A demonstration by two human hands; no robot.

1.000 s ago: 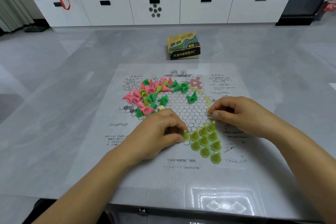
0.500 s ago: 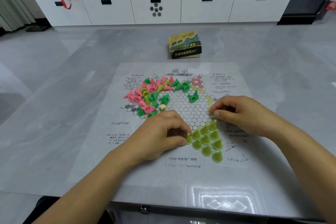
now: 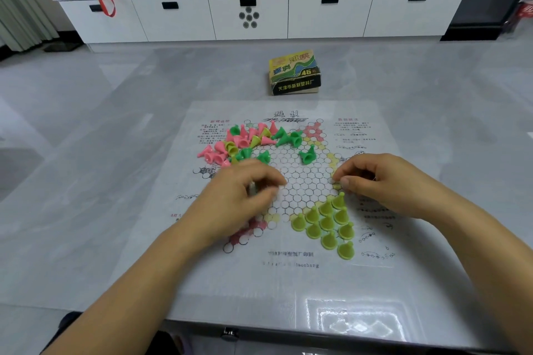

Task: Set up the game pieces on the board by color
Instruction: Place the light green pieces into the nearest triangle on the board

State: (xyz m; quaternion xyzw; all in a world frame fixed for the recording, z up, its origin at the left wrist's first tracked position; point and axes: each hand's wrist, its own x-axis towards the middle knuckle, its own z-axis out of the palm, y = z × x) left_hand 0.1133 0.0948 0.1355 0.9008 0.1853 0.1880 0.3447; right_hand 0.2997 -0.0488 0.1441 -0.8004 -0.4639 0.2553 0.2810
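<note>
A paper board (image 3: 291, 256) printed with a star of circles lies on the table. Several yellow-green pieces (image 3: 327, 222) stand upright in a triangle at the near right point of the star. A loose pile of pink, green and yellow-green pieces (image 3: 245, 141) lies at the board's far left, with one green piece (image 3: 308, 155) apart from it. My left hand (image 3: 239, 199) is motion-blurred over the board's left half, between the pile and the triangle, fingers loosely bent, no piece visible in it. My right hand (image 3: 375, 181) rests on the board's right edge with fingers curled under; nothing shows inside it.
The game's cardboard box (image 3: 294, 73) stands beyond the board. A long white cabinet (image 3: 259, 14) with bags, bottles and cans on top lines the far wall. The table's near edge (image 3: 288, 334) runs below my forearms.
My left hand set a yellow-green piece at the triangle's left corner, let go and moved up and left toward the pile. My right hand has stayed put.
</note>
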